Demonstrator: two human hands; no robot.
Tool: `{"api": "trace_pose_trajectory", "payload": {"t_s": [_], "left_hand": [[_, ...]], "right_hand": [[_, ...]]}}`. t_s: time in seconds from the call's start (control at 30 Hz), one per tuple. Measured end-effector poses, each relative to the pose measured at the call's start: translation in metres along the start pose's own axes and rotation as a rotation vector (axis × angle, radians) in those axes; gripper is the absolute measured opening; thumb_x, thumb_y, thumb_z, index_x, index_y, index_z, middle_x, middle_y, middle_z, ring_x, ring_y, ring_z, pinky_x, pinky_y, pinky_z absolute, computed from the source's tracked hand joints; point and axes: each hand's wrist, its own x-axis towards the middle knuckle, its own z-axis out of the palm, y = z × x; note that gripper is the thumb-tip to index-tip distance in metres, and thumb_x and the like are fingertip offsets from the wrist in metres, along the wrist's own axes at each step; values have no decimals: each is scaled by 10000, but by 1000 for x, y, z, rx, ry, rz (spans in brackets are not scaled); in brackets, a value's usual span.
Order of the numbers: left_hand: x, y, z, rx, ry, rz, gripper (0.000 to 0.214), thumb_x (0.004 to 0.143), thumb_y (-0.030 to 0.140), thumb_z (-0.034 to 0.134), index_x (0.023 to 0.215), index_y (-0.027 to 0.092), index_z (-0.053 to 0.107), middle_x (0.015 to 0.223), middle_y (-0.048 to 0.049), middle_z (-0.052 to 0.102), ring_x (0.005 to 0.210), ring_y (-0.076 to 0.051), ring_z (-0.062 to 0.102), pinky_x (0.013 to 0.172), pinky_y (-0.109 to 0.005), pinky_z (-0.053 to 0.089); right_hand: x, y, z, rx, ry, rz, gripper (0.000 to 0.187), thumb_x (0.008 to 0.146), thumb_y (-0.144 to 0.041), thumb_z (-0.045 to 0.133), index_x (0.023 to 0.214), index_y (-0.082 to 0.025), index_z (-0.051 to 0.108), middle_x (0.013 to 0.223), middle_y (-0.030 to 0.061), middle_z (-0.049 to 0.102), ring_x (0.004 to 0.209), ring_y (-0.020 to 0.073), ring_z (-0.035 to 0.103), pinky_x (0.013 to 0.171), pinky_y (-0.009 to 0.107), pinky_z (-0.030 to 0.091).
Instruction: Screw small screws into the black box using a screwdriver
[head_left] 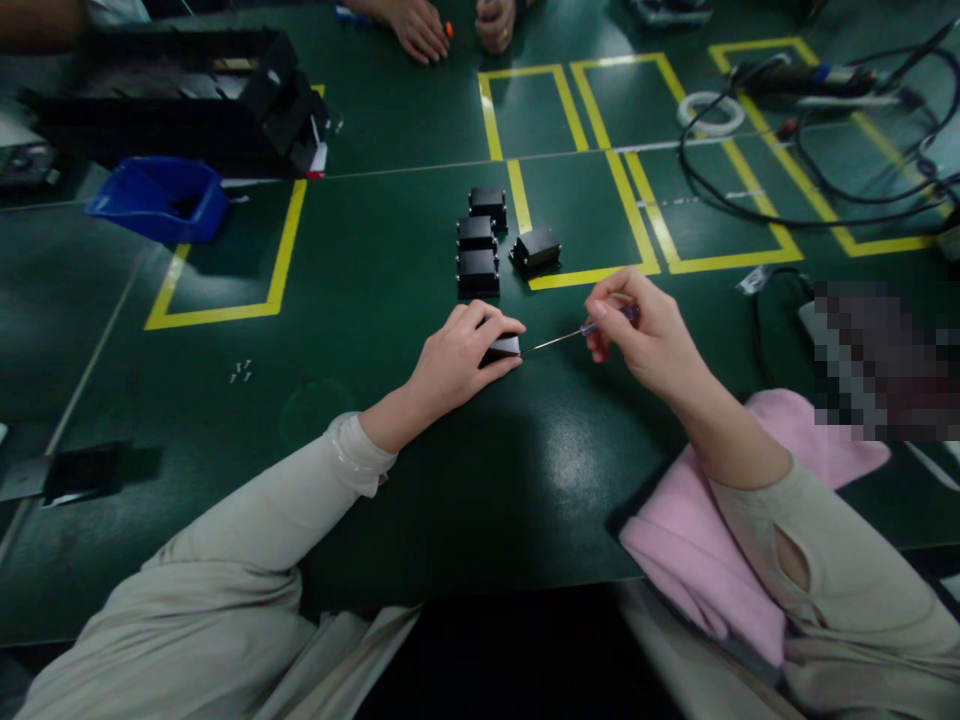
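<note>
Green worktop [450, 500]; left grip [459, 350] pinches black box [505, 347], right grip [641, 325] holds screwdriver [589, 328] at box's right end; off-angle push might skid tip.

Five black boxes [478, 266] and one screwdriver [628, 317] were there.
Also present were one blue bin [161, 200], one pink cloth [686, 540], one white ring [711, 129], small screws [247, 376] too tiny to count surely, the person's two hands [463, 350] and two co-worker's hands [418, 30].

A green, glossy-topped bench [382, 250] fills most of the view. Yellow tape [589, 276] marks out rectangles on it, pale seams [405, 168] cross it, and light leaves a whitish glare [568, 455] toward its near edge.
</note>
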Motion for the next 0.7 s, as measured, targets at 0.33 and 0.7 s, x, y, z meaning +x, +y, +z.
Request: {"api": "trace_pose_trajectory", "payload": {"t_s": [0.33, 0.7], "left_hand": [[0, -1, 0, -5, 9, 9, 311, 951, 285, 705, 1241, 220, 615, 1212, -84, 629, 1106, -259, 586, 898, -396, 525], [-1, -1, 1, -10, 8, 11, 308, 963, 303, 691, 1250, 229, 605, 1210, -80, 622, 1107, -252, 583, 895, -389, 521]], "right_hand": [[0, -2, -1, 16, -11, 0, 297, 921, -476, 718, 935, -255, 520, 620, -80, 590, 472, 85, 576, 438, 234, 452], [-1, 2, -2, -17, 24, 19, 371, 902, -564, 725, 876, -280, 489, 526, -91, 504, 411, 102, 507, 402, 267, 367]]}}
